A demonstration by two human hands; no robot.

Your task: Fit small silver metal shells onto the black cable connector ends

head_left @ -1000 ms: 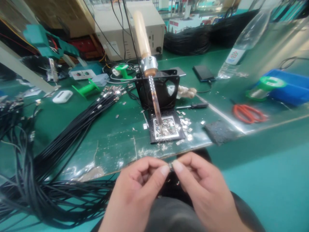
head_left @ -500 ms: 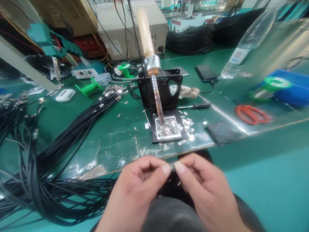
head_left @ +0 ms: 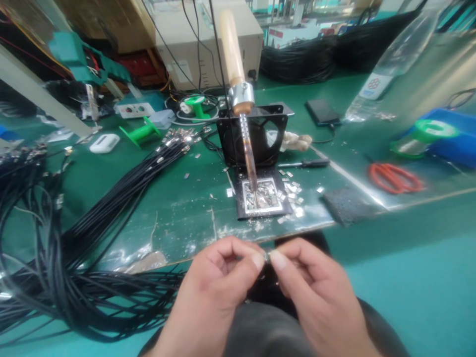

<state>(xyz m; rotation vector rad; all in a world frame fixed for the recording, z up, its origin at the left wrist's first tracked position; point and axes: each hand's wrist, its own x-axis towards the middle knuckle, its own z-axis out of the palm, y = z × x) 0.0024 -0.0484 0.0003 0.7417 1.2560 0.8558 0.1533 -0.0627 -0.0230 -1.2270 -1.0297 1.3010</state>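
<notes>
The left hand (head_left: 217, 280), at the lower centre of the frame, pinches a small silvery piece (head_left: 266, 257) between thumb and curled forefinger; the right hand (head_left: 320, 287), lower right of centre, pinches it from the other side. The piece sits between the two thumb tips, just in front of the table edge; it looks metallic, but the fingertips cover most of it, so its shape cannot be told.

At upper right, a clear plastic bottle (head_left: 405, 52) wears a white label (head_left: 375, 85) with red rings and blue lettering too blurred to read. A pale sticker (head_left: 179, 71) on the beige metal box (head_left: 211, 62) at upper centre is equally illegible. At centre, a soldering iron (head_left: 231, 47) with a smooth wooden handle, shiny collar and heat-stained shaft slants down to a white-rimmed square holder (head_left: 244, 198) filled with metallic bits. Flat rectangular silver tabs (head_left: 298, 212) lie scattered right of it on the glossy green tabletop (head_left: 186, 208). At left spreads a thick bundle of smooth black cables (head_left: 111, 213) with metallic ends.
</notes>
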